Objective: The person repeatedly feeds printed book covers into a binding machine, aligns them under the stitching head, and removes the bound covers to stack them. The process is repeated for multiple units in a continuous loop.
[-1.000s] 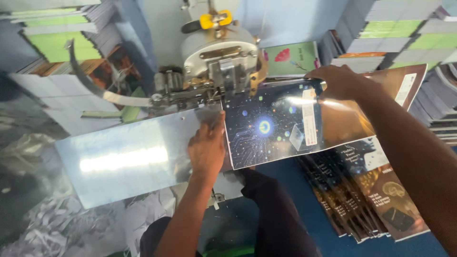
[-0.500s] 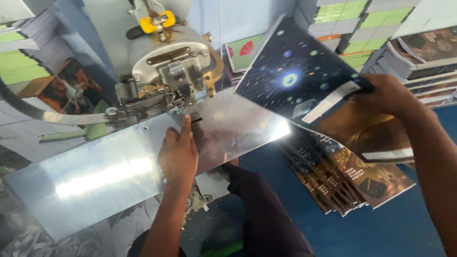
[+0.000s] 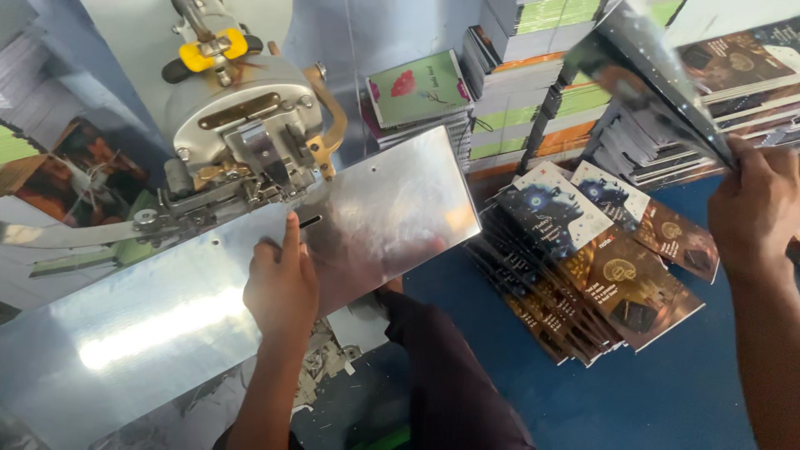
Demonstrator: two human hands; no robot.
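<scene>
In the head view we see our left hand (image 3: 279, 287) lying flat, fingers stretched out and holding nothing, on the shiny metal plate (image 3: 150, 325) just near of the stitching machine head (image 3: 250, 142) at the far left. Our right hand (image 3: 754, 208), at the right edge, has its fingers pinched shut on a dark, starry-covered booklet (image 3: 646, 79) held tilted in the air over the far right, above the fanned pile of booklets (image 3: 600, 267) on the blue table (image 3: 667, 392), with stacks of books (image 3: 533, 75) beyond.
</scene>
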